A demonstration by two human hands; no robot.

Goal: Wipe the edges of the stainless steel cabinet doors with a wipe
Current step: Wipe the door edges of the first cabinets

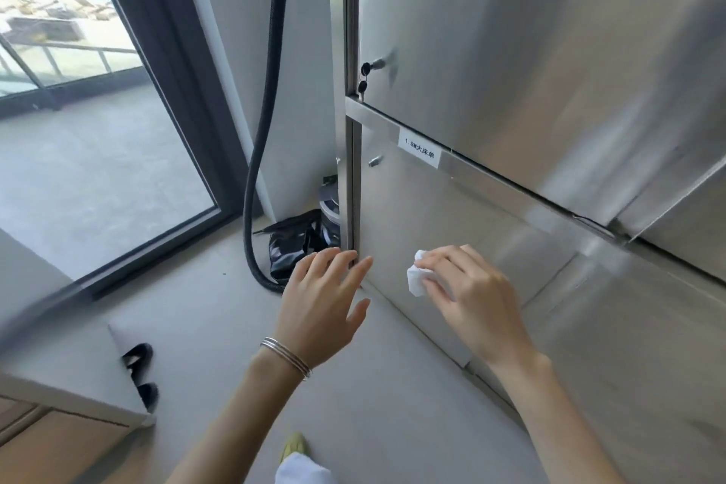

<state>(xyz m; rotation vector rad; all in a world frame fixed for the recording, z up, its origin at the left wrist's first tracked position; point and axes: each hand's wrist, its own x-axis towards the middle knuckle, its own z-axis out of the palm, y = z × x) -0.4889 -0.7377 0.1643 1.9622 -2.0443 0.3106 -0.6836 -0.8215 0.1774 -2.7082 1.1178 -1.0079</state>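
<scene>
The right hand [471, 299] pinches a small white wipe [418, 279], scrunched into a ball, close against the front of the lower cabinet door [451, 208], near its bottom left corner. The left hand [326, 303] is flat with its fingers spread and holds nothing. Its fingertips reach the door's left edge [359, 189], low down. The wipe is just beside that edge, not on it. The steel shows no wet marks, so I cannot tell which edges are already clean. The work seems to be at this low corner now. The upper cabinet door [510, 51], with keys [363, 77] in its lock, probably needs wiping too.
</scene>
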